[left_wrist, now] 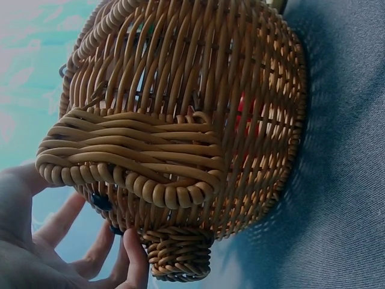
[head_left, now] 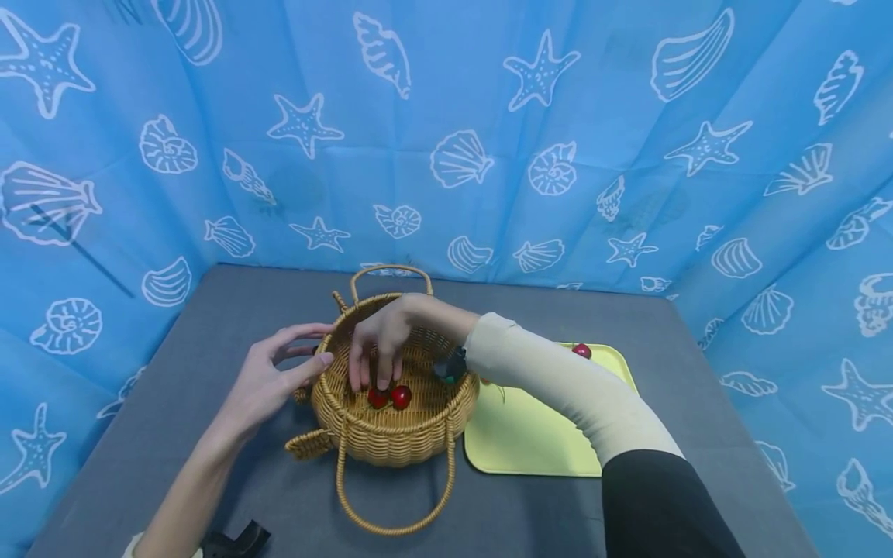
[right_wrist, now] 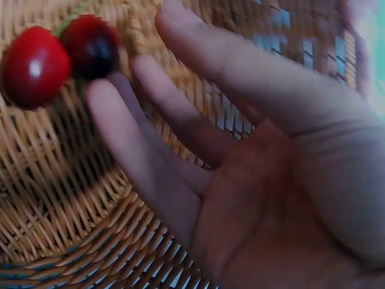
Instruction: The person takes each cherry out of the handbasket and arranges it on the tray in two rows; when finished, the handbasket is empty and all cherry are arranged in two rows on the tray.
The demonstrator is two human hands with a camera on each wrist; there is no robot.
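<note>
A round wicker basket [head_left: 394, 449] stands upright with its two looped handles folded outward. Inside it my right hand [head_left: 380, 341] reaches down with fingers spread, the tips right by two red cherries [head_left: 401, 397] on the woven floor. In the right wrist view a green stem shows by the cherries [right_wrist: 36, 66], and thumb and fingers are apart with nothing between them. At the basket's left side, my left hand [head_left: 268, 380] has its thumb by the rim and loosely extended fingers against the outer wall, near a small woven knob [left_wrist: 180, 253] and an ear-shaped flap [left_wrist: 132, 156].
Right of the basket lies a yellow-green tray [head_left: 530, 453], partly covered by my right forearm. A cherry [head_left: 581, 351] rests near its far edge. A grey cloth [head_left: 523, 511] covers the table, and a blue curtain [head_left: 446, 93] with shell prints hangs around it.
</note>
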